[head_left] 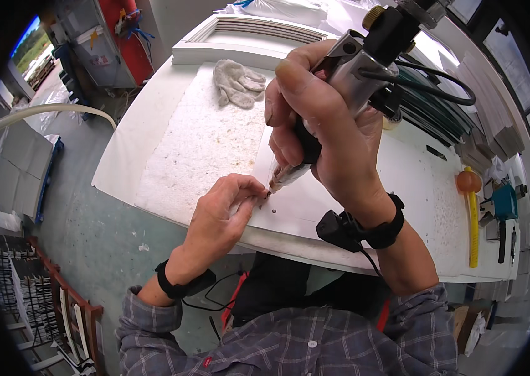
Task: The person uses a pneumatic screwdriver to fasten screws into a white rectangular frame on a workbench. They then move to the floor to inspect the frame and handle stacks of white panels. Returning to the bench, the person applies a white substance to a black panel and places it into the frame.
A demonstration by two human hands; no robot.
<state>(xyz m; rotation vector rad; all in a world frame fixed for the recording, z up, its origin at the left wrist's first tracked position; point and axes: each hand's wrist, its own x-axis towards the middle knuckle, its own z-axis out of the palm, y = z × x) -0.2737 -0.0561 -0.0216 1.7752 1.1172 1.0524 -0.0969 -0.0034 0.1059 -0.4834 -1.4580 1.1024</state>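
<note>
The one view comes from head height, from the left camera of a head-worn pair, and looks steeply down over the counter. It is quite near: the right hand and the tool stand closest to the lens, above the centre, and the left hand is somewhat farther. The shirt fills the bottom of the frame. The lens is very wide, so straight lines bend, the corners are black, and floor enters at left, windows at upper right.
</note>
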